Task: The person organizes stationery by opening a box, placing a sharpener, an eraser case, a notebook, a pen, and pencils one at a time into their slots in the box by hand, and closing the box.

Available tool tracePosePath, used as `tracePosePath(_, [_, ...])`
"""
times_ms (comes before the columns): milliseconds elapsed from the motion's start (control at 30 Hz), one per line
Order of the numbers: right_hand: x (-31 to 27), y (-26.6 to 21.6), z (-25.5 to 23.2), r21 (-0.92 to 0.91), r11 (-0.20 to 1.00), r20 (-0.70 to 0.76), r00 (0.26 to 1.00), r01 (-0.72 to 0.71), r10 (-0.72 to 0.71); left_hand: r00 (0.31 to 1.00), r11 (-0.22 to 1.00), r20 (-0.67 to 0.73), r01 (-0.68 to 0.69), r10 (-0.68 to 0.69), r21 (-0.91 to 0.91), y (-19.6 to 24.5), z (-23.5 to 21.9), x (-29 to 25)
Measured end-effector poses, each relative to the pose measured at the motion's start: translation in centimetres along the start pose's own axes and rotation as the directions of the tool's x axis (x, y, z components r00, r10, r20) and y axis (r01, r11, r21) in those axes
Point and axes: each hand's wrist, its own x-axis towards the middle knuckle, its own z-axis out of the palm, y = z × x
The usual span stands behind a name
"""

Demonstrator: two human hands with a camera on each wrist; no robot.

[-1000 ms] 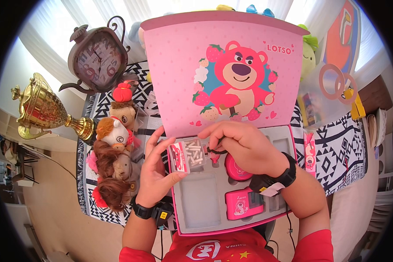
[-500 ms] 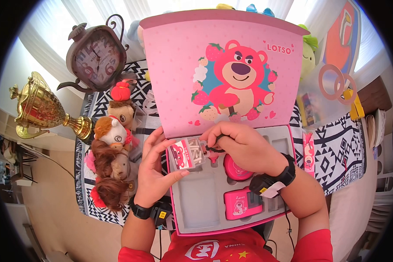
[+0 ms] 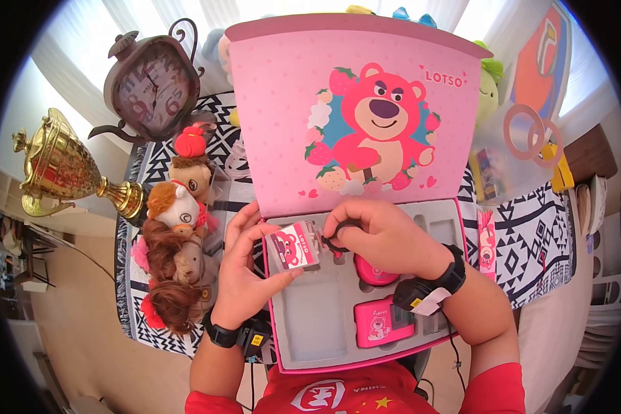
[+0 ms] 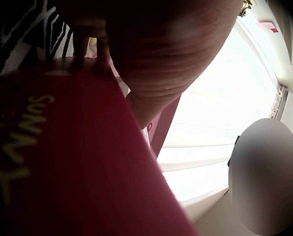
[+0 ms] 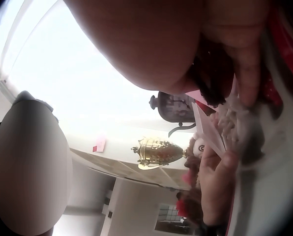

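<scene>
My left hand [image 3: 245,276] holds a small clear case [image 3: 295,246] with a pink bear label between thumb and fingers, over the upper left of an open pink gift box [image 3: 366,363]. Small pale sticks [image 5: 227,123] show inside the case in the right wrist view. At the case's right end, my right hand [image 3: 393,241] has its fingers curled around a dark loop-shaped thing [image 3: 332,245]; I cannot tell its kind. Below that hand lie a round pink item [image 3: 371,271] and a pink sharpener-like item [image 3: 383,323] in the grey tray [image 3: 314,310].
The box lid [image 3: 276,138] stands upright behind. Plush toys [image 3: 183,214], a gold trophy [image 3: 65,162] and a clock [image 3: 152,90] stand at the left. To the right are a pink packet [image 3: 486,241] and a clear bag [image 3: 500,159] on the patterned cloth [image 3: 531,248].
My left hand has turned the case so its label faces up more and the sticks no longer show from above. The right hand stays close beside it, with the dark loop still held.
</scene>
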Motion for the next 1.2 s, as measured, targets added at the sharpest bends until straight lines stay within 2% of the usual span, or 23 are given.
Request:
tracePosePath(67, [-0.2,-0.7,0.1,0.022,1.0,0.008,1.0,-0.006,0.006,1.0,1.0,-0.007,0.002,-0.002,-0.011,-0.1,0.0,0.0])
tracePosePath(133, [-0.4,-2.0,0.0,-0.046,0.993,0.067,0.991,-0.112,0.115,1.0,1.0,-0.013,0.006,-0.006,-0.021,-0.1,0.0,-0.1])
tracePosePath(167, [-0.4,-1.8,0.1,-0.046,0.993,0.067,0.991,-0.112,0.115,1.0,1.0,-0.014,0.006,-0.007,-0.022,-0.1,0.1,0.0])
tracePosePath(233, [-0.3,-1.2,0.1,-0.026,0.999,0.048,0.998,-0.041,0.042,1.0,1.0,-0.014,0.007,-0.007,-0.023,0.0,0.0,0.0])
tracePosePath(367, [-0.3,-1.3,0.3,-0.023,1.0,0.067,0.998,-0.015,0.017,1.0,1.0,-0.005,0.009,-0.009,-0.001,-0.2,-0.2,0.0])
tracePosePath(433, [-0.1,-0.8,0.4,-0.083,0.996,0.062,0.997,0.04,-0.035,1.0,1.0,0.0,0.003,-0.003,0.004,-0.3,-0.2,-0.1])
tracePosePath(667, [0.0,-0.8,0.4,-0.134,0.991,0.062,0.998,0.023,-0.015,1.0,0.999,0.012,-0.024,0.023,0.025,-0.5,-0.2,-0.1])
tracePosePath(967, [0.0,-0.7,0.7,-0.143,0.988,0.005,0.998,0.063,-0.063,0.999,0.999,0.006,-0.036,0.036,-0.012,-0.5,-0.2,-0.2])
tracePosePath(1033, [0.0,-1.1,0.7,-0.253,0.959,0.029,0.992,0.125,-0.122,0.999,0.999,0.004,-0.041,0.041,-0.015,-0.5,-0.3,-0.2])
tracePosePath(1133, [0.1,-0.1,0.6,-0.203,0.975,0.108,0.992,0.086,-0.065,0.998,0.998,0.0,-0.064,0.064,-0.003,-0.7,-0.3,-0.2])
tracePosePath(1200, [-0.2,-0.7,0.7,-0.218,0.973,0.09,0.995,0.07,-0.051,0.999,0.992,-0.022,-0.046,0.044,-0.121,-1.2,-0.3,-0.2])
